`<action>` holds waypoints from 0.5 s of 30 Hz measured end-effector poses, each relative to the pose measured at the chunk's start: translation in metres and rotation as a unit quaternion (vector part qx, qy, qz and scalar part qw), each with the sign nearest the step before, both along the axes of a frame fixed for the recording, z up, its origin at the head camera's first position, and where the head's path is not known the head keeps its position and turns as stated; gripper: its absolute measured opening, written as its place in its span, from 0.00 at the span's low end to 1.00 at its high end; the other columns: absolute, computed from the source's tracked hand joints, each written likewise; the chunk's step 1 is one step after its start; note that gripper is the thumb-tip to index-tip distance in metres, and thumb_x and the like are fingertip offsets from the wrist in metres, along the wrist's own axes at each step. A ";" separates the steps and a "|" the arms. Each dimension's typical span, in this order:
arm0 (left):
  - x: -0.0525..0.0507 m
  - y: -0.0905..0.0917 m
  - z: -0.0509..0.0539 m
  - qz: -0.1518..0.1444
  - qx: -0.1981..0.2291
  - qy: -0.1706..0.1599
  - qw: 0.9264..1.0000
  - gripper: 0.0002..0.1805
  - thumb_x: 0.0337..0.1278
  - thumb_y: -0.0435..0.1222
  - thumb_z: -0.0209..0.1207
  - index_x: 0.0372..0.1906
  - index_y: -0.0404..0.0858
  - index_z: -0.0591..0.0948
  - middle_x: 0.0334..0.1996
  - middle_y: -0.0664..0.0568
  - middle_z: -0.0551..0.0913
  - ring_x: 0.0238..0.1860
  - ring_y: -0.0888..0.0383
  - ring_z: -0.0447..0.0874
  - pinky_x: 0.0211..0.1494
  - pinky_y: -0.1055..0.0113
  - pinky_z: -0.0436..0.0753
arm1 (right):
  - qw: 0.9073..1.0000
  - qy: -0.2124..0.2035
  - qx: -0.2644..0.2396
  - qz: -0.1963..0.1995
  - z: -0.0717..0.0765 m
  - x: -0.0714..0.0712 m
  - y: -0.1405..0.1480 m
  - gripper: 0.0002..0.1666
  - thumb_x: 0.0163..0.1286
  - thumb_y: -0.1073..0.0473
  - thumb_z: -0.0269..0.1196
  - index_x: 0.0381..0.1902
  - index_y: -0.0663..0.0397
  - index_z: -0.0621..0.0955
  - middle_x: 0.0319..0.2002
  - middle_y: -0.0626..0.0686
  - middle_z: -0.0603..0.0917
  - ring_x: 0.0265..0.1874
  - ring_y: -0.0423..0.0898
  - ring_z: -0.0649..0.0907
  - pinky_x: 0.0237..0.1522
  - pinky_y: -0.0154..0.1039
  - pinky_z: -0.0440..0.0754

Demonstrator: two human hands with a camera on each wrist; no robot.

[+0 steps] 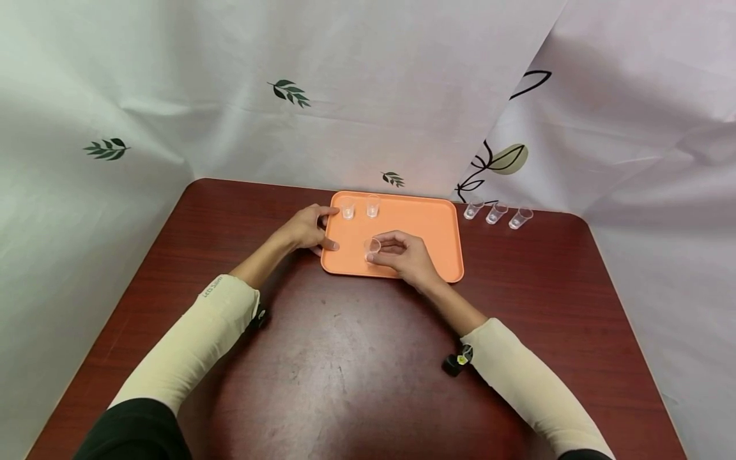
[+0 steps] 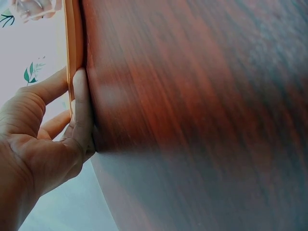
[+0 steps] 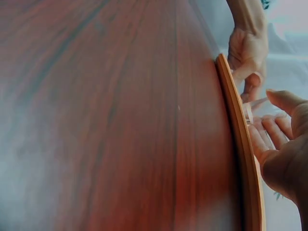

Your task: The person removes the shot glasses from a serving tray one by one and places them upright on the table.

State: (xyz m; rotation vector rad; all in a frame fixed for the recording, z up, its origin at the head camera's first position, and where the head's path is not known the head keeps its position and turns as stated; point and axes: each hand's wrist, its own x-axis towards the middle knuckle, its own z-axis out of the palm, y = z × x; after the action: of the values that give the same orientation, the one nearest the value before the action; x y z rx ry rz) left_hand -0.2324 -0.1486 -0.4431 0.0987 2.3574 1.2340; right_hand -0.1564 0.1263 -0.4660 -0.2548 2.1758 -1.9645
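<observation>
Head view, orange tray (image 1: pixel 411 220): sitting on the dark red-brown table (image 1: pixel 322 377), over near the far edge, right by the pale leaf-print cloth (image 1: pixel 368 128).
Head view, cups on the tray: one clear cup (image 1: pixel 347 209) and a second clear cup (image 1: pixel 372 207), both upright side by side toward the far left corner.
Head view, left hand (image 1: pixel 306 228): gripping the tray's left edge, thumb and a finger over the rim, so not far from those two cups.
Head view, right hand (image 1: pixel 408 257): thumb and fingers pinched narrow around the held cup (image 1: pixel 370 248), over the near part of the tray. Can't tell if its base touches down.
Head view, row off to the right: cup one (image 1: pixel 473 209), cup two (image 1: pixel 497 213) and cup three (image 1: pixel 521 218), lined up on the table just beside the tray.
Left wrist view, grip: left hand has the tray rim between its digits, some on each side. Up in the top left corner there's a bit of the right hand, with clear plastic by it.
Right wrist view, pinch: thumb on one side, fingers on the other, held cup between, partly hidden by the tray rim. Left hand's at the far end of that rim.
</observation>
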 end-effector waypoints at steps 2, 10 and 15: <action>0.000 0.000 0.000 0.000 0.000 -0.001 1.000 0.55 0.56 0.23 0.82 0.88 0.41 0.70 0.64 0.39 0.67 0.37 0.52 0.86 0.34 0.60 0.98 | 1.000 0.003 0.000 -0.008 0.002 0.000 0.006 0.24 0.67 0.67 0.82 0.60 0.63 0.90 0.53 0.60 0.94 0.48 0.39 0.93 0.50 0.31 0.96; 0.001 0.001 0.001 0.000 -0.001 -0.001 1.000 0.54 0.57 0.23 0.81 0.88 0.40 0.70 0.63 0.40 0.66 0.36 0.51 0.86 0.33 0.61 0.98 | 0.999 0.005 -0.007 -0.042 0.006 0.002 0.028 0.25 0.67 0.65 0.83 0.60 0.62 0.90 0.49 0.49 0.95 0.47 0.38 0.94 0.49 0.29 0.94; 0.002 0.002 0.003 0.000 -0.001 -0.003 1.000 0.54 0.56 0.22 0.81 0.88 0.40 0.70 0.62 0.40 0.66 0.35 0.52 0.85 0.32 0.61 0.97 | 0.998 -0.006 -0.008 -0.061 0.007 0.005 0.040 0.26 0.66 0.64 0.83 0.61 0.63 0.89 0.46 0.43 0.94 0.46 0.37 0.94 0.49 0.28 0.94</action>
State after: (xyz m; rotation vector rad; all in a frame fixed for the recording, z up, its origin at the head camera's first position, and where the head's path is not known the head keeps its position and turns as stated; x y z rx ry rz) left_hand -0.2305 -0.1467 -0.4398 0.0939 2.3525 1.2314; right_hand -0.1517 0.1662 -0.4590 -0.1139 2.2188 -2.0419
